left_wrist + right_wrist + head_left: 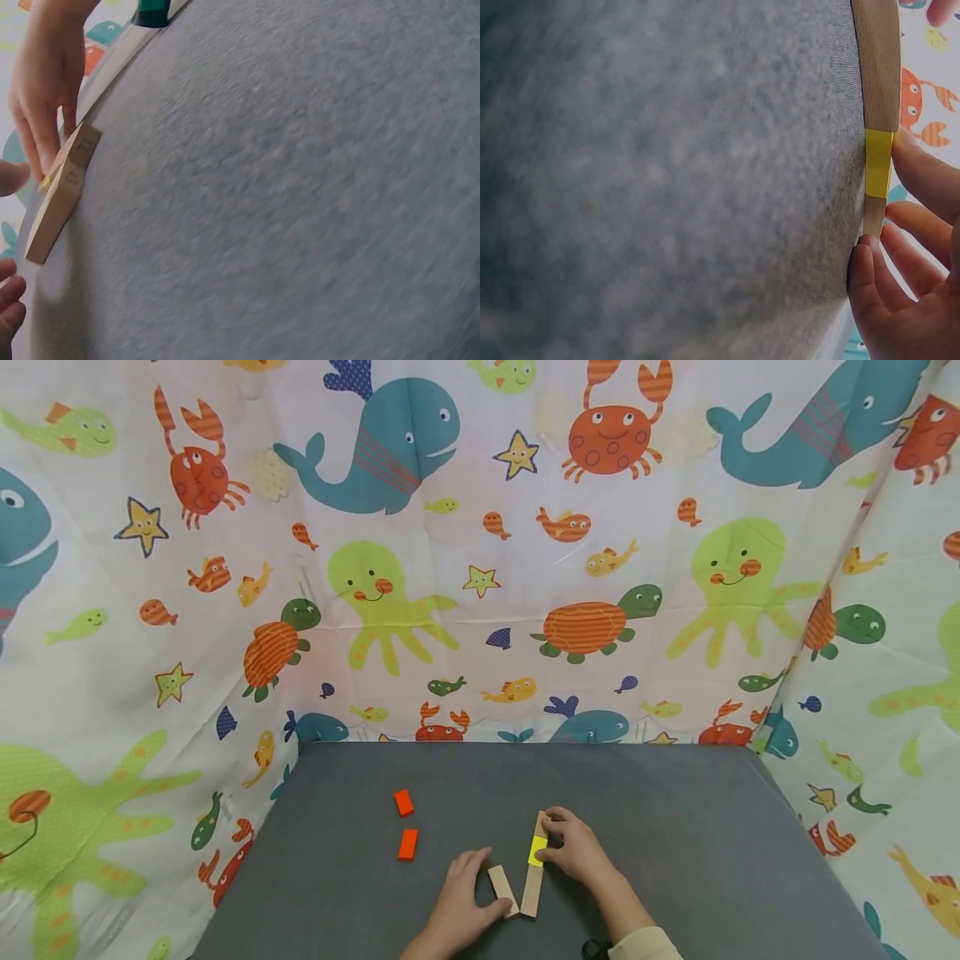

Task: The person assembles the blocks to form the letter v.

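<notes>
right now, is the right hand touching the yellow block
Touching: the right wrist view shows the right hand with its thumb against the yellow block.

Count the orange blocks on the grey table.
2: the farther orange block lies toward the back of the grey table, the nearer orange block closer to the left hand.

Three plain wooden blocks [532,892], two orange blocks [407,845], one yellow block [536,850], two hands [460,897]

I see a yellow block [536,849], pale wood-toned blocks [532,892] and orange-red blocks [407,845], a grey worktop [675,827], and a white curtain [457,547] printed with teal whales [397,443] and lime-green octopuses [370,578].
</notes>
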Available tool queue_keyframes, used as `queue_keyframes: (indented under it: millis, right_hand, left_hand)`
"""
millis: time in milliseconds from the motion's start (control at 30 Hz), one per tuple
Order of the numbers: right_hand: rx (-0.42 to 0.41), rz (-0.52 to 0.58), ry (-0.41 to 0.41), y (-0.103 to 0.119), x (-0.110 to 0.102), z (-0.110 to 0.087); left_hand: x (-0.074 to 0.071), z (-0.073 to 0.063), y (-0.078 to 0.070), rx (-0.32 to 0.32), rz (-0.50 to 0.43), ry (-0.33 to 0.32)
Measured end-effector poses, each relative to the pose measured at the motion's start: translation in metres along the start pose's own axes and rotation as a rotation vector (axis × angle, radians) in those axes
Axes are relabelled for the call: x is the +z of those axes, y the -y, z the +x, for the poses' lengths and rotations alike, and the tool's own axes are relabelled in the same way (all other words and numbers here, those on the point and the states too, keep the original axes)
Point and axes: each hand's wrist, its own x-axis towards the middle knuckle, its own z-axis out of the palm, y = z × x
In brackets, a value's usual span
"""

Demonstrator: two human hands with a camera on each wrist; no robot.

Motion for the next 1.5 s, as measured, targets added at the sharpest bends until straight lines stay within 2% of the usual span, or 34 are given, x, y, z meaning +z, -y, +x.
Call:
queue_keyframes:
  millis: [100,267,467,667,967,1167,1300,1500]
  right_hand:
    - [0.016,0.020,0.009,0.000,0.000,0.000]
    - [0.011,0.010,0.021,-0.004,-0.002,0.001]
    - [0.007,0.030,0.038,-0.004,-0.001,0.000]
    - [0.022,0.023,0.045,-0.002,-0.001,-0.001]
    - [0.016,0.011,0.034,-0.002,-0.002,-0.001]
    - [0.010,0.024,0.044,0.002,-0.002,0.000]
    - [0.026,0.032,0.047,0.002,-0.001,0.000]
    - [0.037,0.046,0.053,-0.002,-0.001,0.001]
  left_hand:
    - [-0.007,0.001,0.001,0.026,-0.011,-0.066]
    - [-0.020,0.005,0.001,0.028,-0.037,-0.141]
    - [-0.030,0.004,0.006,0.048,-0.039,-0.199]
    - [-0.034,0.002,0.013,0.043,-0.033,-0.217]
    - [-0.047,0.006,0.024,0.021,-0.041,-0.303]
    - [-0.070,0.003,0.035,-0.023,-0.013,-0.375]
    - [-0.083,0.002,0.047,-0.059,-0.008,-0.395]
    - [-0.089,0.003,0.056,-0.093,-0.018,-0.383]
